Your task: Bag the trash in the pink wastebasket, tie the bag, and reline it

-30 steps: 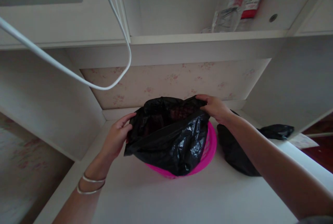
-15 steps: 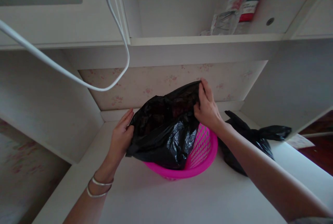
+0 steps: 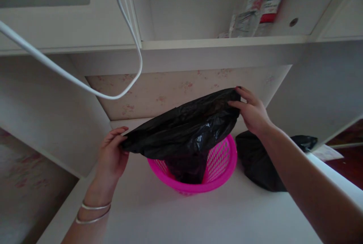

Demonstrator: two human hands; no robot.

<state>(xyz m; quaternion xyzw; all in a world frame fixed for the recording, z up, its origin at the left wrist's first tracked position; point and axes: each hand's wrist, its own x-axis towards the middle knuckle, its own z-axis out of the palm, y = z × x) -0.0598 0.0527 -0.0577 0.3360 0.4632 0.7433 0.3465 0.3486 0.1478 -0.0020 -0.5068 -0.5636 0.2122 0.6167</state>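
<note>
A black plastic bag (image 3: pixel 181 130) is stretched between my two hands above a pink mesh basket (image 3: pixel 195 188), its lower part hanging inside. My left hand (image 3: pixel 112 151) pinches the bag's left corner, with two silver bangles on the wrist. At the upper right, my right hand (image 3: pixel 251 109) grips the other end of the bag's edge. The basket stands on a white surface (image 3: pixel 176 221). The bag's mouth is pulled narrow, and the basket's far rim is hidden behind it.
Right of the basket sits a second, filled black bag (image 3: pixel 258 164), partly behind my right forearm. A white cable (image 3: pixel 110 96) loops down at the upper left. Overhead, a shelf (image 3: pixel 195 43) holds a clear plastic container (image 3: pixel 246 13) and a red-and-green package (image 3: pixel 272 7).
My hands have moved apart, the left one leftward and slightly down, the right one rightward. The bag's opening is now wider and flatter, and its front has lifted off the basket's near rim.
</note>
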